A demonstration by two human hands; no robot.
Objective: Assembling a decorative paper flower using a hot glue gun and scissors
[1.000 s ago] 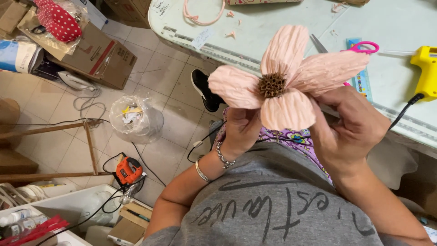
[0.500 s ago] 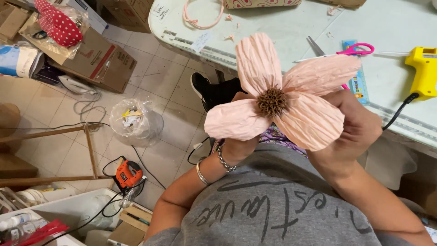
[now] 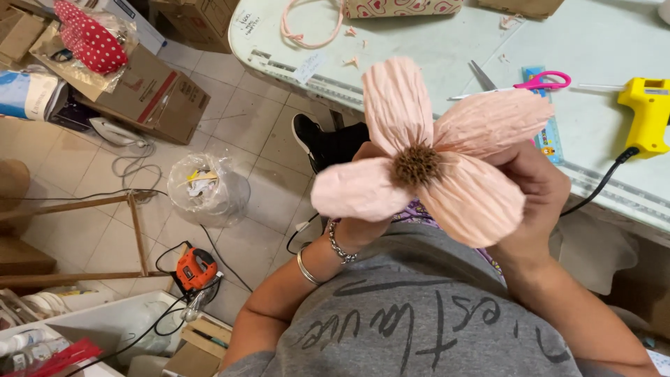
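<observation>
We've rotated the paper flower [image 3: 426, 164] clockwise, frame ctr; left hand [image 3: 363, 223] and right hand [image 3: 534, 192] both grasping it from behind; petals checked.

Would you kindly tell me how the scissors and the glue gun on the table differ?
The scissors are thin and flat, with pink handles and grey blades; the glue gun is chunky and yellow. The glue gun trails a black cord off the table edge, while the scissors have none. The scissors lie nearer the paper flower than the glue gun does. Both rest untouched on the pale table: the left hand and right hand hold the flower.
</observation>
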